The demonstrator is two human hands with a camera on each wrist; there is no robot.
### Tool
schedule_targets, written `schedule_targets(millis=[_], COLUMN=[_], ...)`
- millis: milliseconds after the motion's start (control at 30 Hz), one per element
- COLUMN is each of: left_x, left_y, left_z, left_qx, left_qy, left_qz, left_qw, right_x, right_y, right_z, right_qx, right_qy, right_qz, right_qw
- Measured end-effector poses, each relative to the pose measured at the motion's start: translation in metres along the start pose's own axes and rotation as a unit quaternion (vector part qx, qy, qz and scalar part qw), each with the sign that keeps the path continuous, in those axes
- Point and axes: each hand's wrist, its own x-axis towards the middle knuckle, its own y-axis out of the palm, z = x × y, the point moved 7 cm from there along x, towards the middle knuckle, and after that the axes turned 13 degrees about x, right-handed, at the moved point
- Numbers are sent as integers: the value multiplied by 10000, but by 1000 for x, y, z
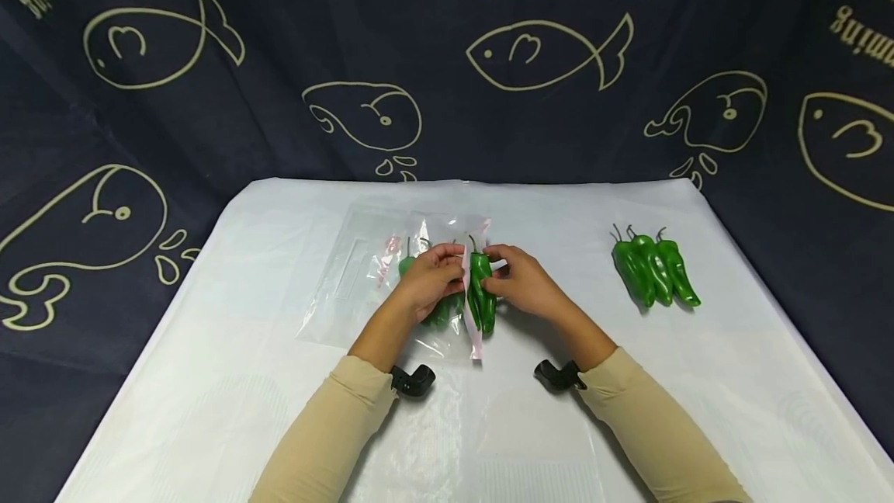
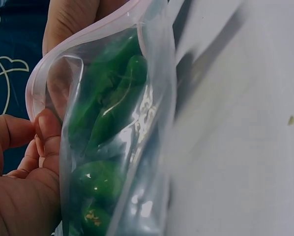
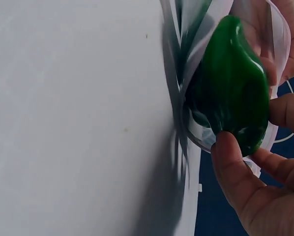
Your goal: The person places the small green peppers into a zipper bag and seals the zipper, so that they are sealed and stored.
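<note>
A clear zip bag [image 1: 328, 309] with a pink-edged mouth lies across the middle of the white table, its opening turned to the right. Through the film, several green peppers [image 2: 107, 108] show inside. My left hand [image 1: 427, 286] pinches the rim of the mouth between thumb and fingers and holds it apart. In my right hand [image 1: 524, 282], a glossy green pepper [image 3: 235, 83] is gripped between thumb and fingers. The right wrist view has this pepper at the open mouth, partly within the rim, its narrow end toward the bag.
Three more green peppers [image 1: 653, 268] lie side by side at the right of the table, stems pointing away. A dark cloth [image 1: 447, 130] with fish and whale drawings hangs behind the white-covered table [image 1: 209, 379]. Black wrist mounts [image 1: 556, 376] sit under both forearms.
</note>
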Motion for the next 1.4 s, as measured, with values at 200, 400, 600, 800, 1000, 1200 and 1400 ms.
schedule_targets(millis=[200,400,600,800,1000,1200,1400], left_x=[0,0,0,0,0,1,-1], left_y=[-1,-1,-1,1,1,0,1], left_z=[1,1,1,1,1,2,0], left_qx=[-53,-57,-33,-74,-96,-118,-119], left_qy=[-56,-42,-63,-8,0,-21,-17], left_qz=[-51,-87,-122,-85,-73,-79,-69], left_qw=[10000,9999,9999,9999,9999,9999,9999], right_x=[1,2,0,-1,-2,-1,1], right_y=[3,5,7,11,16,18,21], right_z=[-2,-5,-3,-4,-4,-5,-4], right_qx=[264,295,292,667,1085,1205,1387], right_qy=[102,201,256,308,403,421,450], right_qz=[-100,-102,5,118,258,280,356], right_qw=[9995,9993,9992,9972,9929,9914,9887])
